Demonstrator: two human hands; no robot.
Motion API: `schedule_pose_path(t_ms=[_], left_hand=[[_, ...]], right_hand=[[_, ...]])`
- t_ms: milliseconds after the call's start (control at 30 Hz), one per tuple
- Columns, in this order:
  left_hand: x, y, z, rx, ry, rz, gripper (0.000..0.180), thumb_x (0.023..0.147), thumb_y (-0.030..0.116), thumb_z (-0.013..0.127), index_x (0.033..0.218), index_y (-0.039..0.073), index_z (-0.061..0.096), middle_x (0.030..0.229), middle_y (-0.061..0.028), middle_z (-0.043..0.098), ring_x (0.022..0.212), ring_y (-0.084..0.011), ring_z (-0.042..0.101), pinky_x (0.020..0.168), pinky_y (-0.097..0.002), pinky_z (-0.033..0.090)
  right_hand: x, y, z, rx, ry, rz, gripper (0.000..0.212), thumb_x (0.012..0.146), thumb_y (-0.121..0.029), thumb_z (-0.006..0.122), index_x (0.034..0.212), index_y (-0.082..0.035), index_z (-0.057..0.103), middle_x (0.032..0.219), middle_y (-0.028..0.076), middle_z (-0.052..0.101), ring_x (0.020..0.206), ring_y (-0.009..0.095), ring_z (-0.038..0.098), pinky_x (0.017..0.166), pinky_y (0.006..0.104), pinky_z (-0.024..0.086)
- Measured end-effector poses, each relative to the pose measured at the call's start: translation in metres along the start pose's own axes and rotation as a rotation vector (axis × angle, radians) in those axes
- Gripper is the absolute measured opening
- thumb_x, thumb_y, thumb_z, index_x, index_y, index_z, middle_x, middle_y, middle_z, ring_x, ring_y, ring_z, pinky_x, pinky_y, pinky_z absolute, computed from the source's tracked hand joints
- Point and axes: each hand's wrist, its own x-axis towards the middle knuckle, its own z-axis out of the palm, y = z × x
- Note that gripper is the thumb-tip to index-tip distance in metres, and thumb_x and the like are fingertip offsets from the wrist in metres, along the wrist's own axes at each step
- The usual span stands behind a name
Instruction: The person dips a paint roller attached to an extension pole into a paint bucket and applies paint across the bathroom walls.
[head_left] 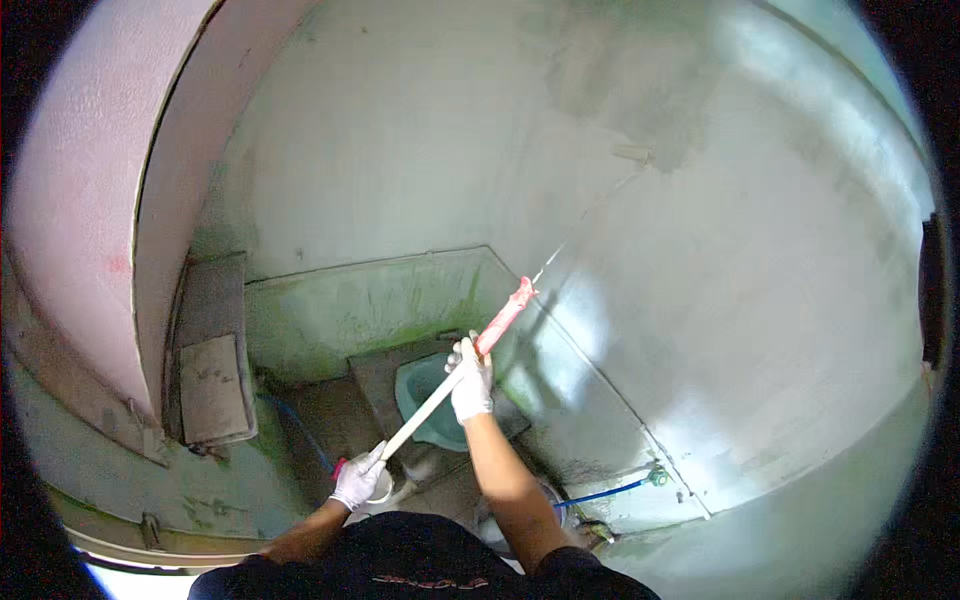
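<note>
Head view: the wearer's dark shirt [420,555] fills the bottom edge, with a forearm reaching out from each side. Nearest, the white-gloved left hand [358,480] is closed round the low end of a pale pole [425,410]. Farther up, the white-gloved right hand [470,388] grips it too, just below a wrinkled pink sleeve [505,318]. The pole slants up to the right, over a pale blue-green basin [405,392] set low in the corner. To the right, a blue hose [605,494] runs to a green valve [657,476] on the wall. On the left, a flat panel [212,385] stands near a pink wall [90,180]. Beyond the sleeve, a thin rod [548,263] leads to a roller [632,153] at the grey wall [780,260], below a darker patch; whether it touches the surface, I cannot tell.
</note>
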Motion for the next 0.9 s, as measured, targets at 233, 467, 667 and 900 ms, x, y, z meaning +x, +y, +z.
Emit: schedule_pose_path(t_ms=[233, 467, 667, 900], left_hand=[[-0.005, -0.002, -0.011, 0.043, -0.145, 0.045, 0.047, 0.087, 0.018, 0.06, 0.133, 0.013, 0.052, 0.088, -0.0187, 0.061, 0.081, -0.0337, 0.061, 0.074, -0.0406, 0.049], [-0.037, -0.031, -0.012, -0.063, -0.462, -0.27, 0.048, 0.092, 0.023, 0.052, 0.139, 0.014, 0.044, 0.108, -0.0189, 0.064, 0.099, -0.0301, 0.064, 0.087, -0.0349, 0.048], [-0.024, -0.013, 0.001, -0.025, -0.371, -0.07, 0.047, 0.094, 0.027, 0.051, 0.138, 0.014, 0.046, 0.117, -0.0141, 0.062, 0.104, -0.0287, 0.061, 0.089, -0.0352, 0.048], [0.08, 0.1, -0.021, -0.241, -0.136, -0.009, 0.044, 0.089, 0.009, 0.06, 0.132, 0.015, 0.054, 0.072, -0.0116, 0.054, 0.063, -0.0124, 0.049, 0.065, -0.0265, 0.045]], right_hand=[[-0.022, -0.027, -0.004, 0.032, 0.139, -0.078, 0.024, 0.09, -0.036, 0.059, 0.104, -0.018, 0.051, 0.064, -0.002, 0.048, 0.049, 0.011, 0.047, 0.041, 0.0257, 0.037], [-0.013, -0.027, -0.042, -0.043, 0.252, -0.223, 0.021, 0.092, -0.018, 0.059, 0.11, -0.016, 0.05, 0.085, 0.001, 0.057, 0.065, 0.012, 0.056, 0.05, 0.0254, 0.042], [0.01, -0.069, -0.04, -0.149, 0.285, -0.102, 0.023, 0.089, -0.027, 0.064, 0.088, -0.018, 0.042, 0.059, -0.004, 0.042, 0.041, 0.01, 0.04, 0.036, 0.0266, 0.033], [0.059, -0.195, 0.064, -0.201, 0.053, -0.333, 0.025, 0.088, -0.027, 0.064, 0.084, -0.015, 0.043, 0.059, -0.003, 0.041, 0.044, 0.009, 0.042, 0.039, 0.0272, 0.038]])
